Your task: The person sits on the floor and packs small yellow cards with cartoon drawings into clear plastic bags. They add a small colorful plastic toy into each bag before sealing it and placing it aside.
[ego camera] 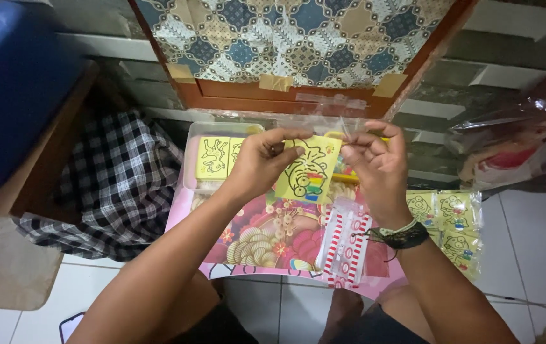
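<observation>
My left hand (260,162) pinches the left edge of a yellow card (308,171) printed with a black cartoon outline and small coloured patches. My right hand (378,162) pinches a thin clear plastic sleeve (324,122) at the card's upper right. Both hands hover above a pink tray (247,245) with a colourful flower pattern. A dark beaded bracelet (403,237) circles my right wrist.
A clear plastic box (191,156) holds more yellow cards (212,157) at the back left. Packed yellow cards (454,220) lie on the right. Red-and-white striped packets (343,245) rest on the tray. A checked cloth (110,185), a blue bin (12,83) and a patterned panel (298,38) surround them.
</observation>
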